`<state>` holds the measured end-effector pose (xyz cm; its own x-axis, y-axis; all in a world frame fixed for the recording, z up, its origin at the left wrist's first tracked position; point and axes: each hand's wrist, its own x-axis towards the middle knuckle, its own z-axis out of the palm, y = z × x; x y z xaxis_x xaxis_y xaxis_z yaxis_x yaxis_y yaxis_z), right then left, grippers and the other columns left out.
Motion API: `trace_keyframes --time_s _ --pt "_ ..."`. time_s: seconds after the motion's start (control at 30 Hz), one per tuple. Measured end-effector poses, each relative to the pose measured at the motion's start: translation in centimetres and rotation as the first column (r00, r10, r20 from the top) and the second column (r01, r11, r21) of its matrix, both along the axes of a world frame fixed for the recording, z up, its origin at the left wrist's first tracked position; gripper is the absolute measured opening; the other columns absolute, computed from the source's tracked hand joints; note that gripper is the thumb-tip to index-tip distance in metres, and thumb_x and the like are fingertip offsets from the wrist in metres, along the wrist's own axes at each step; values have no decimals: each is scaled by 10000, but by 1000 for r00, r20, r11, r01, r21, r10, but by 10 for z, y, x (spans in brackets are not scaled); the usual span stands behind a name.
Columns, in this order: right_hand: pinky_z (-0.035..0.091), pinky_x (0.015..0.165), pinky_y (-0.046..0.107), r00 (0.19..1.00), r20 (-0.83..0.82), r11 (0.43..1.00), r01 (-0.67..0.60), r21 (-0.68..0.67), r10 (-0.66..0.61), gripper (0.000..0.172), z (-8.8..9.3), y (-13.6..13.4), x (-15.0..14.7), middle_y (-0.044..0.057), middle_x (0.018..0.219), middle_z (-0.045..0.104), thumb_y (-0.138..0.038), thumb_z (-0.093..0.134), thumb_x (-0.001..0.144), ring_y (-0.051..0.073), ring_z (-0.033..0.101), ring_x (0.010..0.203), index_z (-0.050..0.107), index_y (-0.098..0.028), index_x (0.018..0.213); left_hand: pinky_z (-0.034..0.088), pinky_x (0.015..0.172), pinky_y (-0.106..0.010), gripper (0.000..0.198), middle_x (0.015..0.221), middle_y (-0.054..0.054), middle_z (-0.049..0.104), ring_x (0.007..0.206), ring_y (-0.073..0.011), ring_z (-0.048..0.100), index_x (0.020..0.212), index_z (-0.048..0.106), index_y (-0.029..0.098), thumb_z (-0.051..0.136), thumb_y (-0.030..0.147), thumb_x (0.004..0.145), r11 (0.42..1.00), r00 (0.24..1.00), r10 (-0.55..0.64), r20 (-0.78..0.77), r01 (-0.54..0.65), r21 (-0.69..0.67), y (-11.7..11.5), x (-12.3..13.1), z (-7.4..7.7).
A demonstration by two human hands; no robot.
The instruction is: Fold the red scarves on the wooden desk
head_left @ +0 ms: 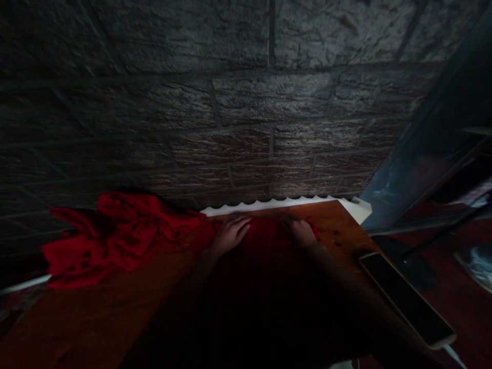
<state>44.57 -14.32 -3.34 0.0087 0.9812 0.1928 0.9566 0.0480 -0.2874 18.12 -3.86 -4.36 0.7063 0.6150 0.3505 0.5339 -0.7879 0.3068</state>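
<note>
The cloth point(263, 234) lies on the table point(96, 323) at six o'clock. The left hand point(231, 233) rests on it, fingers loosely extended; I cannot tell in this gloom whether the right hand point(302, 231) grips. Red heap point(115, 236): eight o'clock; phone point(407, 300): four.

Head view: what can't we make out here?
All in the head view:
- Cloth: near part lost in deep shadow, so its full outline can't be told.
- Left hand and right hand: dark and blurred; can't tell whether they pinch or only press.
- Red pile: its own folds hide whether it is one piece or several.
- Cable at the phone: far end cut off by the bottom edge.
</note>
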Motion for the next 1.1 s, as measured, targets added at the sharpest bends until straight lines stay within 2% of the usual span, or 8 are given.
trace_keyframes --time_s 0.1,0.2,0.4,0.5,0.7,0.87,1.0,1.1 --pt "373 1125 384 975 -22 971 -219 92 222 472 0 -20 6 110 1414 554 -272 512 950 233 491 1315 518 -197 1416 342 1168 -359 453 1421 -71 576 1326 -212 509 1376 562 183 401 395 1009 999 998 -27 -57 26 -19 -6 -4 2" --pt "307 1179 457 923 14 920 -384 76 384 676 -1 -32 4 150 1533 417 -243 601 858 274 340 1438 412 -138 1499 331 1178 -352 483 1444 -62 556 1341 -205 499 1418 522 193 375 415 1016 998 996 -20 -90 15 -56 -8 -4 1" --pt "450 1070 389 976 49 973 -206 -105 212 519 11 -26 11 85 1375 605 -130 429 924 245 591 1232 549 -242 1416 311 1194 -351 485 1476 -43 525 1367 -194 471 1417 522 203 342 428 1027 997 999 -17 -47 14 -70 -8 -2 0" --pt "479 1028 330 971 -14 960 -237 -148 238 481 20 -25 27 37 1338 637 -185 413 969 222 639 1169 536 -280 1425 331 1183 -361 478 1463 -37 539 1346 -200 495 1410 533 218 344 429 1026 996 999 -22 -37 18 -90 -7 -2 -1" --pt "476 1048 350 913 -130 912 -399 -99 386 426 35 -23 57 33 1364 615 -355 420 1017 219 621 1206 542 -268 1415 356 1167 -384 488 1441 -47 562 1326 -209 519 1400 546 215 318 438 1030 996 999 -21 -44 17 -86 -5 -1 -3" --pt "365 1169 434 933 -82 936 -352 1 351 422 30 -21 68 47 1451 530 -205 478 954 251 484 1361 615 -249 1350 368 1157 -384 507 1436 -52 565 1320 -211 527 1404 543 210 300 455 1032 998 999 -29 -45 27 -62 -4 -1 -3" --pt "340 1185 429 930 -69 929 -366 -58 362 586 9 -35 72 34 1517 451 -67 481 862 213 418 1411 547 -265 1410 381 1146 -385 508 1419 -59 581 1305 -217 541 1397 551 201 298 447 1032 998 999 -25 -44 22 -59 -6 -1 -1" --pt "319 1193 450 927 -66 916 -376 -139 370 760 4 -50 75 86 1574 350 -100 608 769 258 352 1448 430 -226 1497 388 1139 -382 508 1405 -66 592 1294 -217 551 1386 562 187 299 440 1032 998 999 -22 -47 19 -51 -6 -1 0"
